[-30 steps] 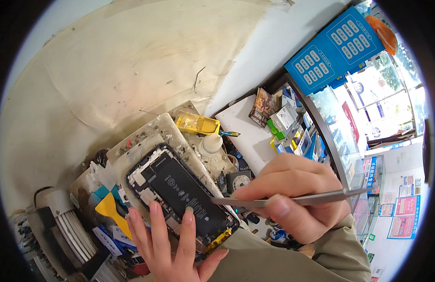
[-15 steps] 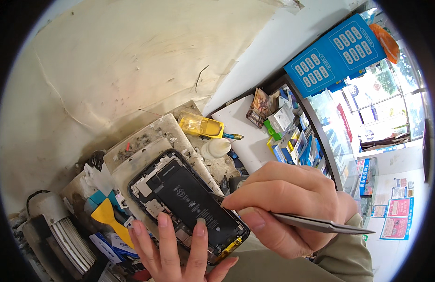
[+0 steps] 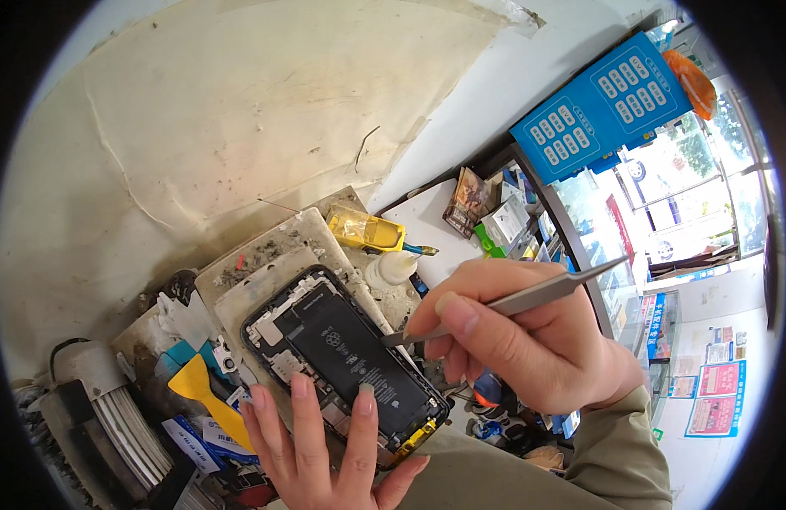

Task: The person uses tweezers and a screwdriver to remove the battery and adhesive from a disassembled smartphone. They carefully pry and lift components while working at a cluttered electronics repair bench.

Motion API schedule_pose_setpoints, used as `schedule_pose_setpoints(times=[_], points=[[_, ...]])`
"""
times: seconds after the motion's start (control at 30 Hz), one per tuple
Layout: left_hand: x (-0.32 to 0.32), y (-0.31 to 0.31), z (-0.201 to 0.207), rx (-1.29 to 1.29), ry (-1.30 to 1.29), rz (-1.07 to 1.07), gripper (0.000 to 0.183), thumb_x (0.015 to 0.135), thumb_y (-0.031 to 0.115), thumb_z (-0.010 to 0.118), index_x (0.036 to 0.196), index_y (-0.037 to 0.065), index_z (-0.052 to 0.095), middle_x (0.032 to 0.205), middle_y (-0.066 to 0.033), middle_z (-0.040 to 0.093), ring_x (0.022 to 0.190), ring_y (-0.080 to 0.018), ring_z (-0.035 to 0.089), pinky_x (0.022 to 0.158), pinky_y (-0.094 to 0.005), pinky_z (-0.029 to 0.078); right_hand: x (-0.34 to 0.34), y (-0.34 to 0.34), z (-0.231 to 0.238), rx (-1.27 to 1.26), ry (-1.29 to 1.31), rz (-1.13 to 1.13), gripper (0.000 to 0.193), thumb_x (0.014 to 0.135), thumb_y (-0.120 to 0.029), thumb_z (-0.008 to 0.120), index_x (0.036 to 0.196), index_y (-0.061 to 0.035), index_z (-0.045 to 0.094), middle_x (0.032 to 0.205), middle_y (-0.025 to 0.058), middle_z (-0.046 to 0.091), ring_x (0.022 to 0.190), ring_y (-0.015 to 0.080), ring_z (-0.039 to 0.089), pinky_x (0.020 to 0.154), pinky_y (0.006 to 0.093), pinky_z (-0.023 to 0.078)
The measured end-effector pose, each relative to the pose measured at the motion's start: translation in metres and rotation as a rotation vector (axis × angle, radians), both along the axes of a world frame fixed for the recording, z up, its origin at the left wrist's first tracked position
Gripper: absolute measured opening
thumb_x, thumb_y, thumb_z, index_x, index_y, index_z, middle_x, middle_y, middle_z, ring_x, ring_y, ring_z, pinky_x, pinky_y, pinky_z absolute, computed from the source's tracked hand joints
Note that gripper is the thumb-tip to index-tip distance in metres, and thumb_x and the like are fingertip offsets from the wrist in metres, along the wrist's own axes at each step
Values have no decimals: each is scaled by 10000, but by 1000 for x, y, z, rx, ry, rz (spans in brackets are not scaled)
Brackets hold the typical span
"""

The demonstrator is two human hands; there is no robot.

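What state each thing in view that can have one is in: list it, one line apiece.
Phone: opened up, inner parts exposed.
Battery: in the phone, its face uncovered.
Metal tool: held at a slant, tip at the battery's edge.
Right grip: closed on the metal tool.
Left grip: open, fingers spread over the phone.
White bottle: upright, not held.
Yellow scraper: not held.

Right sleeve [image 3: 621, 455] of the wearer, with bare left hand [image 3: 325, 463] and bare right hand [image 3: 537, 357].
Sleeve, lower right of the frame: creased, olive-green cloth; similar olive fabric [image 3: 486, 484] at lower centre.
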State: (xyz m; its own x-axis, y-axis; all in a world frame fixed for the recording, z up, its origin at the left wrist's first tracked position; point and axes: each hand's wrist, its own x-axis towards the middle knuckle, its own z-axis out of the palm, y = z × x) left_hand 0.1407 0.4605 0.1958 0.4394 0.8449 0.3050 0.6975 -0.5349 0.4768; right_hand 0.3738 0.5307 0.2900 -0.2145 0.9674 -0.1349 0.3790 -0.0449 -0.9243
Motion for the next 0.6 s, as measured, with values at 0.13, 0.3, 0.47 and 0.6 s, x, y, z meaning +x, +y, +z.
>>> schedule_pose_setpoints(times=[0.13, 0.3, 0.47, 0.6], points=[[0, -1, 0, -8, 6, -2, 704, 1079, 629, 517, 1554, 116, 601, 1690, -294, 357, 1555, -574, 270, 1227, -708, 238, 5, -2, -5, -94, 117, -63, 317, 1138, -180, 531, 1124, 58, 739, 880, 87, 728, 727, 98, 701, 607, 239, 552], [0, 0, 2, -8, 21, -8, 702, 1073, 617, 535, 1556, 111, 598, 1687, -310, 351, 1565, -550, 278, 1251, -674, 216, 7, -2, -16, 107, 90, 16, 245, 1109, -117, 571, 1105, 60, 741, 852, 93, 724, 684, 105, 695, 585, 247, 531], [0, 0, 4, -12, 28, -7, 703, 1069, 606, 549, 1549, 96, 603, 1671, -325, 371, 1577, -504, 296, 1275, -642, 181, 10, 4, -23, 327, 19, 120, 235, 1105, -86, 561, 1099, 73, 734, 840, 107, 721, 645, 109, 692, 567, 251, 525], [0, 2, 4, 7, 37, -5, 710, 1064, 606, 556, 1544, 85, 606, 1660, -327, 389, 1565, -500, 330, 1278, -635, 183, 14, 2, -26, 205, 146, 83, 268, 1125, -94, 522, 1116, 78, 728, 846, 107, 720, 652, 108, 695, 569, 239, 539]])
